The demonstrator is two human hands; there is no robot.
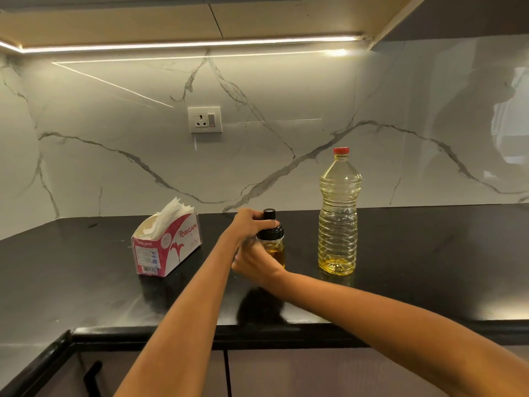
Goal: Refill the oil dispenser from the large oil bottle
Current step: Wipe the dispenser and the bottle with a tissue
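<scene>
You had both hands on the dispenser (273, 245), set to unscrew its black cap (270, 227).

Your left hand (252, 224) curled over the cap from above while your right hand (252, 260) wrapped the glass body, bracing it on the counter (429, 267). The bottle (339, 219) stood capped just beside it, within easy reach for pouring.

We see our two forearms bare from the lower frame edge up to the left hand (248, 224) and right hand (254, 260), with no sleeves, rings, watch or bracelets visible.
</scene>
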